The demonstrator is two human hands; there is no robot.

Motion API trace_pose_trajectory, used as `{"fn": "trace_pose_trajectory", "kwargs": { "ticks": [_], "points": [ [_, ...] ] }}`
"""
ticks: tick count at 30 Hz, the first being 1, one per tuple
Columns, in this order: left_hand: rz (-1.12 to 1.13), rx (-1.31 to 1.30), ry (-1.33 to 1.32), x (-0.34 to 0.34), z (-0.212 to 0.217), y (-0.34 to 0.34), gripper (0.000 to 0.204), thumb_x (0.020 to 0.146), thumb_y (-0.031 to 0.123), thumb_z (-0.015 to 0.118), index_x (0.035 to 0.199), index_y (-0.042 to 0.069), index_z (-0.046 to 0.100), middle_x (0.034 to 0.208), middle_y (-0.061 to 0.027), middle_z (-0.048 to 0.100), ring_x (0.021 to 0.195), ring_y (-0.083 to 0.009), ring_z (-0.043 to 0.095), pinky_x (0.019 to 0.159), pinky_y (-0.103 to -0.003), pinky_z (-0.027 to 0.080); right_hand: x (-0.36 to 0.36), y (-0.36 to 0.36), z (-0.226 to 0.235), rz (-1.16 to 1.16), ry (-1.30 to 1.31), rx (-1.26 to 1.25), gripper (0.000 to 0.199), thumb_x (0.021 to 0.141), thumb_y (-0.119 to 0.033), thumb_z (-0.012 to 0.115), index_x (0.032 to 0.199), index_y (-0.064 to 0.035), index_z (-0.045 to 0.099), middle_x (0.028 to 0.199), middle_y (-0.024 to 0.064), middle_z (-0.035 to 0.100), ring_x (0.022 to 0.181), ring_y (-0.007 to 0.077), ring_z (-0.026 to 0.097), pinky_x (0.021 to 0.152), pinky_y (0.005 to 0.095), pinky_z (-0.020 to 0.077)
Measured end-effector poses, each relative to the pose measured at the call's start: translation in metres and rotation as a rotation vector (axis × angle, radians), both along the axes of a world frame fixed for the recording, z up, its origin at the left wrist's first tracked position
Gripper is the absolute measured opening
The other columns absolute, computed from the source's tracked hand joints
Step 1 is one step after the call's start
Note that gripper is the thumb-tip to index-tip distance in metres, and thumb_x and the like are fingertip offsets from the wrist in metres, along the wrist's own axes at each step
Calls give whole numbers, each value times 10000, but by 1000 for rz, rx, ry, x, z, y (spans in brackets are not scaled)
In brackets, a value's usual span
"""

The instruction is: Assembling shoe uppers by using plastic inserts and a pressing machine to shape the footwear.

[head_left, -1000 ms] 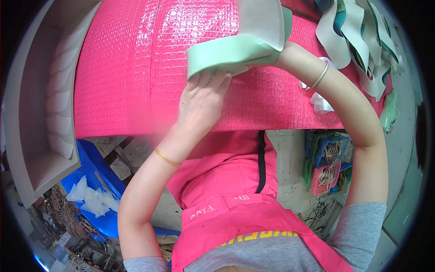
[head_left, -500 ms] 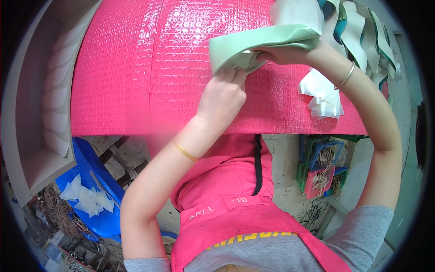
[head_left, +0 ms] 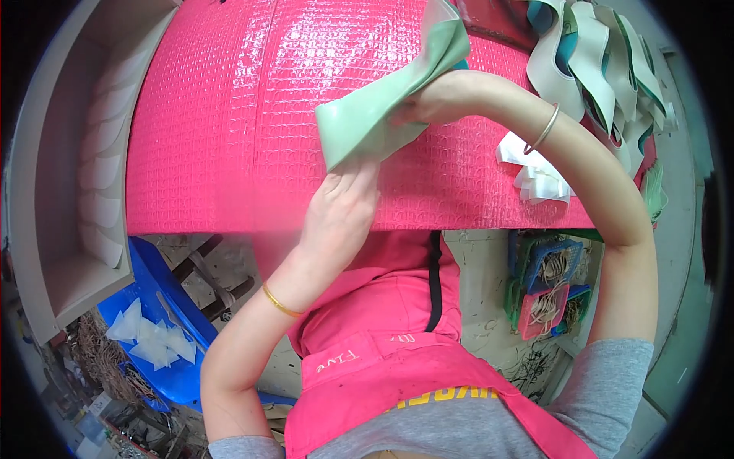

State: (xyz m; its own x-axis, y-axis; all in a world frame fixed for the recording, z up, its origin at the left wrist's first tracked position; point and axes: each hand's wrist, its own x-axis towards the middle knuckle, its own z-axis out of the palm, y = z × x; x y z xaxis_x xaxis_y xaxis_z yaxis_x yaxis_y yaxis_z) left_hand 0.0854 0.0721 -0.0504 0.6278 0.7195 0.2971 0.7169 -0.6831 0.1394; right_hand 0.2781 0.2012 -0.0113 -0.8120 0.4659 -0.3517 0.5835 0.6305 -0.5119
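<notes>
Over the pink quilted table cover (head_left: 206,145) I hold a smooth pale green strip (head_left: 359,115) of sheet material, bent into a loop. At its lower left edge my left hand (head_left: 340,206) pinches it, with the fingertips partly hidden behind the green sheet. My right hand (head_left: 443,96) reaches in from the right, and its fingers grip the strip's folded side from within the bend. The strip's upper end sticks up and away from me.
Wavy white and teal cut pieces (head_left: 592,57) lie at the far right, beyond small shiny white pieces (head_left: 543,182). A grey bin (head_left: 57,168) holds white pieces on the left. Below are a blue chair (head_left: 172,294) with translucent scraps and coloured baskets (head_left: 543,310) of cords.
Both hands have shifted left, the left one also toward me. The green strip has turned, its right end swinging up and away. A white piece behind it no longer shows.
</notes>
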Motion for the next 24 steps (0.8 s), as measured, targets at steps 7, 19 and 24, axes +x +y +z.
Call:
{"fn": "trace_pose_trajectory", "kwargs": {
  "ticks": [7,19,24],
  "points": [
    [107,24,-41,10,-8,-5,415,710,157,598,1076,-17,512,1084,-89,482,1005,-220,461,881,-331,361,-22,-9,-1,-166,-78,50,326,770,-238,555,1033,-47,561,954,113,599,877,276,567,757,321,446],
    [232,32,-112,28,-16,-8,442,706,162,606,1103,0,499,1092,-85,482,989,-224,460,856,-340,365,-18,-22,24,-104,-323,212,262,767,-202,561,989,-63,581,982,125,578,941,265,543,787,337,436],
    [222,-5,-229,29,-15,-8,451,689,150,605,1092,-19,496,1065,-98,489,958,-224,467,844,-342,373,-16,-18,20,-137,-355,162,274,797,-211,517,1034,-78,549,1007,95,567,960,232,534,842,325,410]
  ]
}}
